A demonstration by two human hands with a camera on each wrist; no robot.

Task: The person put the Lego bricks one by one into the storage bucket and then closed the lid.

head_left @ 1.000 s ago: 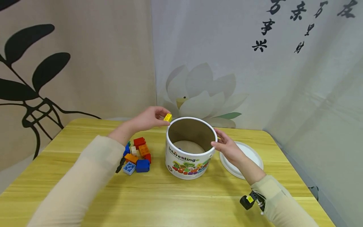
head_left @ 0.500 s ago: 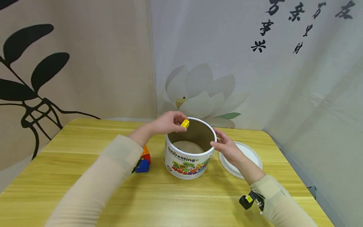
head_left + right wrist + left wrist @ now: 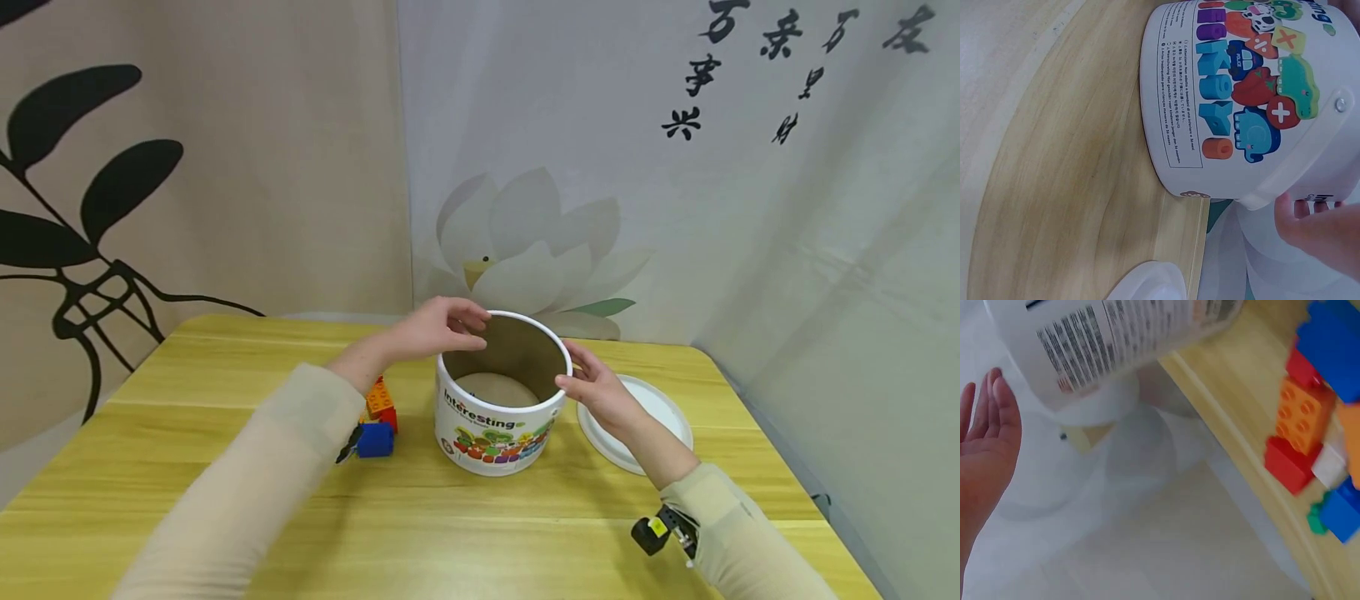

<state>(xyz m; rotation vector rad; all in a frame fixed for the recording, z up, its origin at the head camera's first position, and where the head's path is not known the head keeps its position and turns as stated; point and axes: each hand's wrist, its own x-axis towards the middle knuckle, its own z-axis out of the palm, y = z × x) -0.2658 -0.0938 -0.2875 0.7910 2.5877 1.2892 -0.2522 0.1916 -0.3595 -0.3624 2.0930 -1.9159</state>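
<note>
One white toy bucket (image 3: 495,442), printed with "Interesting" above a band of coloured pictures, stands upright and uncovered between the left grip (image 3: 437,327) and the right grip (image 3: 600,387). The left grip hangs at the bucket's left rim, fingertips over the opening, thumb and fingers parted with nothing between them. Opposite, the right grip is curved round the bucket's outer wall, its thumb at the rim and its fingers reaching behind; how firmly it presses cannot be told. Just beside the right grip, the right wrist view shows a white handle (image 3: 1291,162) fixed to the bucket. A round white lid (image 3: 667,404) lies flat beneath the right grip and forearm. Below the left grip, partly hidden by a beige sleeve (image 3: 277,442), bricks lie clustered: a blue brick (image 3: 375,440), an orange brick (image 3: 380,400) and a red brick (image 3: 389,422), with a white brick (image 3: 1330,465) visible from the left wrist. All rest on a wood-grained counter (image 3: 450,533). Beyond both grips hangs a pale backdrop (image 3: 847,208) with a lotus (image 3: 528,237).
</note>
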